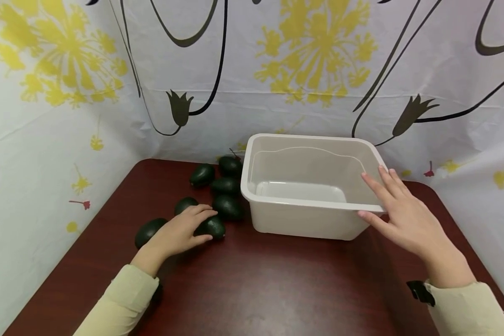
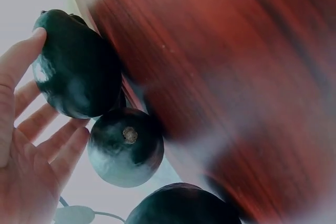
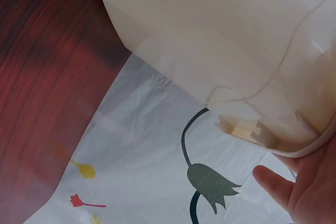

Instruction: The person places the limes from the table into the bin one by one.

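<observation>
My left hand (image 1: pixel 174 235) reaches over a dark green avocado (image 1: pixel 213 227) on the table. In the left wrist view the thumb lies against one side of that avocado (image 2: pixel 79 66) and the fingers curve along its other side. More avocados surround it, such as one (image 1: pixel 150 232) beside the wrist and another (image 1: pixel 228 207) just beyond. Spread and fairly straight, the fingers of my right hand (image 1: pixel 409 221) rest at the right rim of a pale plastic bin (image 1: pixel 302 217). Nothing lies in the bin's visible interior.
The dark red-brown wooden table (image 1: pixel 277 284) is bordered at back and sides by a white cloth (image 1: pixel 235 107) with yellow and grey flower prints. Several avocados cluster between the bin's left side and the table's left edge. Part of another shows under the left sleeve (image 1: pixel 126 291).
</observation>
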